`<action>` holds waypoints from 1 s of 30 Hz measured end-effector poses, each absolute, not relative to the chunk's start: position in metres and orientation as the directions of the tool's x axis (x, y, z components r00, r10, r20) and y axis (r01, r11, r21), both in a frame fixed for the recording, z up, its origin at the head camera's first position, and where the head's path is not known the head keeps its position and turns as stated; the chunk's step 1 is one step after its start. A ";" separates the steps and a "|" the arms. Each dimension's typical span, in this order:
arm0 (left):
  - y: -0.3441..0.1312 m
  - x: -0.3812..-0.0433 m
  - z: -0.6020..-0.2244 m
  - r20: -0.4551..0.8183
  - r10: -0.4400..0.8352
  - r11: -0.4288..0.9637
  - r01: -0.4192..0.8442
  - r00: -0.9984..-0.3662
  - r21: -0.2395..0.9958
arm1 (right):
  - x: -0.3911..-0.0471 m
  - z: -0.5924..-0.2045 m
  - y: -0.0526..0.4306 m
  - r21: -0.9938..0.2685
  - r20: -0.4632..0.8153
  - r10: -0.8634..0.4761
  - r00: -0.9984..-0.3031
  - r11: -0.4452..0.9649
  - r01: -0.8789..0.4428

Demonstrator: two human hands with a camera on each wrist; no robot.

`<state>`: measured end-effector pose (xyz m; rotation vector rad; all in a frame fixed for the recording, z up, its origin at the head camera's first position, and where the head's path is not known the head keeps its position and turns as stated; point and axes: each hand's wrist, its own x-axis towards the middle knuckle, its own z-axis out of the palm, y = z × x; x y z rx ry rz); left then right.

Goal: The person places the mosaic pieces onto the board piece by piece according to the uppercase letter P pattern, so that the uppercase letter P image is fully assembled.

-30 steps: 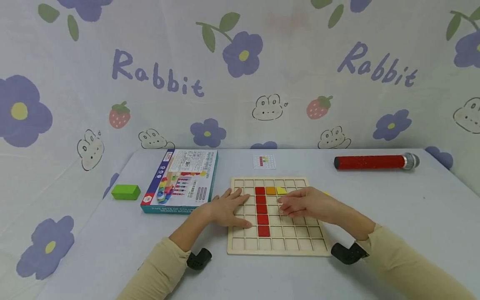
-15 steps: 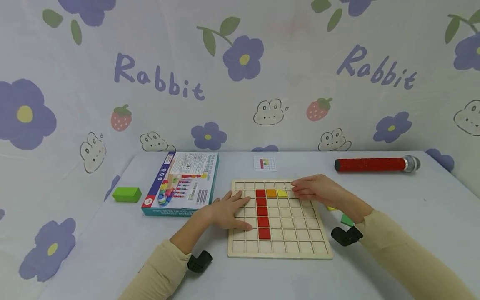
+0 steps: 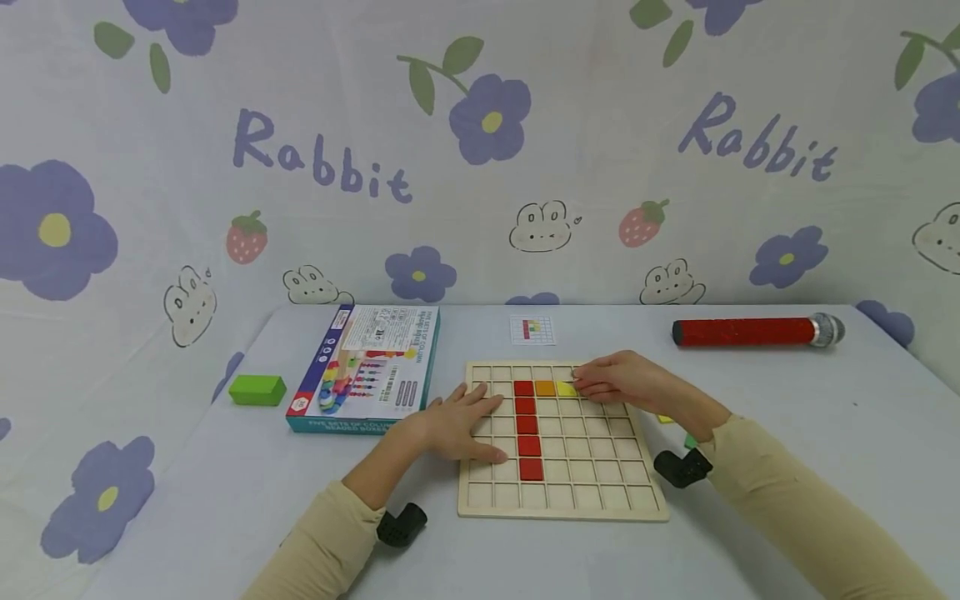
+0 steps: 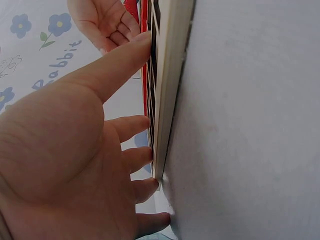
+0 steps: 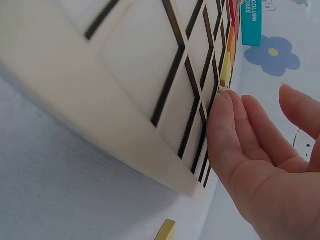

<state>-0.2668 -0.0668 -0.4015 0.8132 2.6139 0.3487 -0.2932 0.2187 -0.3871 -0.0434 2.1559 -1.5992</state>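
A wooden grid board point(image 3: 628, 472) lies on the table. Several red tiles point(image 3: 527, 425) form a column on it, topped by a row running right: an orange tile point(image 3: 545, 388), then a yellow tile point(image 3: 566, 389). My left hand point(image 3: 457, 425) rests with spread fingers on the board's left side; its little finger reaches past the edge in the left wrist view. My right hand point(image 3: 618, 382) is at the right end of the row. Seen from the right wrist, its extended fingertips point(image 5: 223, 100) are at the yellow tile's edge, thumb apart, nothing held.
Right of the board lie a yellow tile point(image 3: 665, 419) and a green tile point(image 3: 691, 442), partly hidden by the right arm. A boxed bead set point(image 3: 367, 367) and green block point(image 3: 257, 390) stand left. Behind are a pattern card point(image 3: 532, 330) and a red microphone point(image 3: 750, 332).
My right hand moved from below the yellow tile out to its right, then slightly back left to the tile's edge. The left hand stays on the board.
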 end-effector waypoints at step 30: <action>-0.067 -0.266 -0.400 -0.285 0.588 0.801 0.494 -0.757 0.339 | -0.287 -0.390 0.286 -0.933 -0.307 -0.279 -0.910 0.277 0.230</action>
